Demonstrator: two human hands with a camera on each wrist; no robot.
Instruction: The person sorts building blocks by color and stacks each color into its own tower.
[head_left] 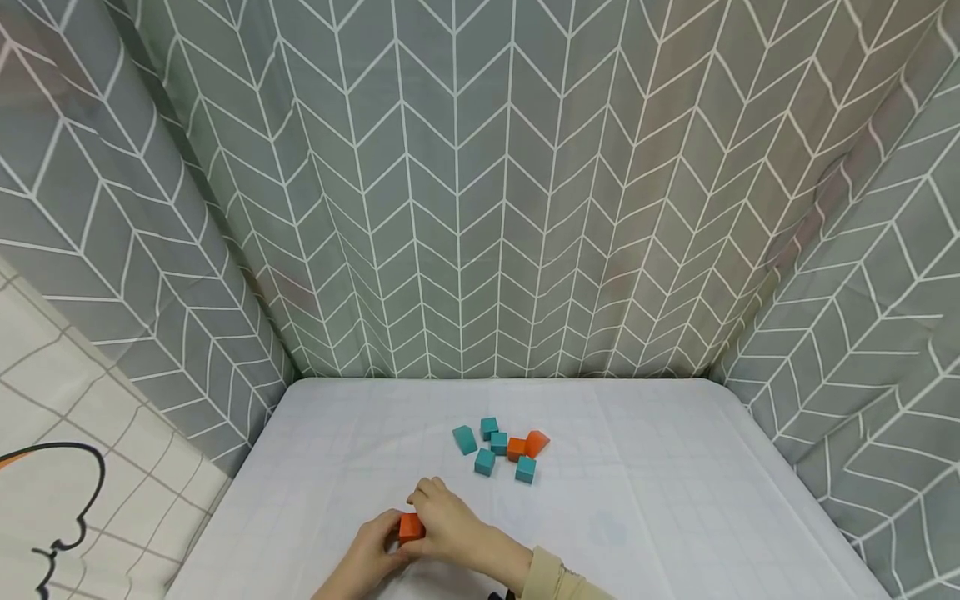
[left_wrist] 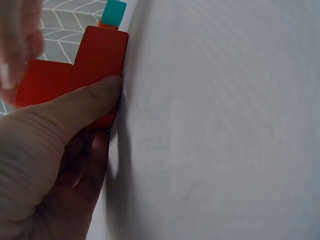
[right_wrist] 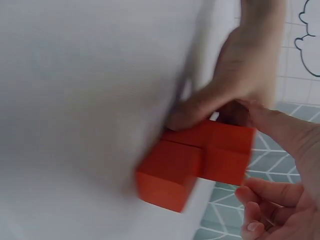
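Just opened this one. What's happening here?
A person's left-hand grip holds a small stack of red blocks, while the right-hand grip pinches the top block. Farther out on the white table, five teal blocks and two other red blocks sit in a loose cluster.

In head view, red blocks [head_left: 411,528] were part. hidden by L grip [head_left: 372,546] & R grip [head_left: 447,523]; bench [head_left: 675,517] & R sleeve [head_left: 561,580] were cut off at btm. In L-wrist view, R grip was blurred & cropped.
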